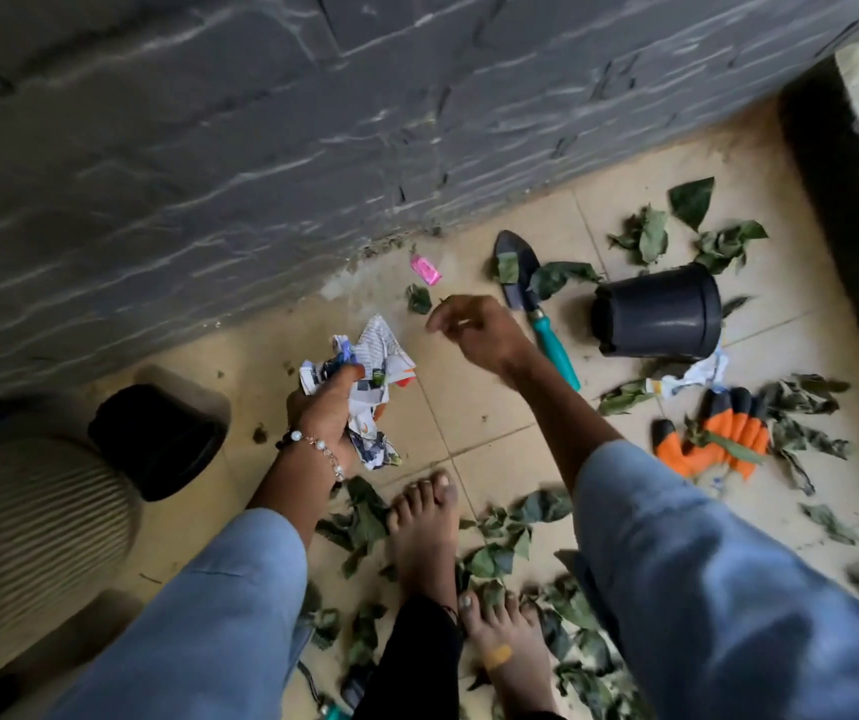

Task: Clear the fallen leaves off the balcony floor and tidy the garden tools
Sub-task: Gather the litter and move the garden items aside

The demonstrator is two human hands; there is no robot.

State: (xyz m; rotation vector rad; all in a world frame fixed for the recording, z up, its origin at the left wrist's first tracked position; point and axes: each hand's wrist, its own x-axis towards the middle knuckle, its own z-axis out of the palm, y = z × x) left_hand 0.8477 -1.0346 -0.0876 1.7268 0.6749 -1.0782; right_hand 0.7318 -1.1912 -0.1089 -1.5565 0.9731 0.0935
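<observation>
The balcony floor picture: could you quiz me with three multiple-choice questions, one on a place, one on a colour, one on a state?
1. Where does the trowel lie?
A. beside the tipped black pot
B. inside the pot
C. in a hand

2. What colour is the trowel's handle?
A. red
B. teal
C. yellow

3. What is the left hand doing?
A. hanging idle
B. pressing the wall
C. gripping crumpled paper

Answers: 1 A, it lies on the tiles left of the black pot. 2 B, the handle is teal. 3 C, fingers curl round the crumpled paper.
</observation>
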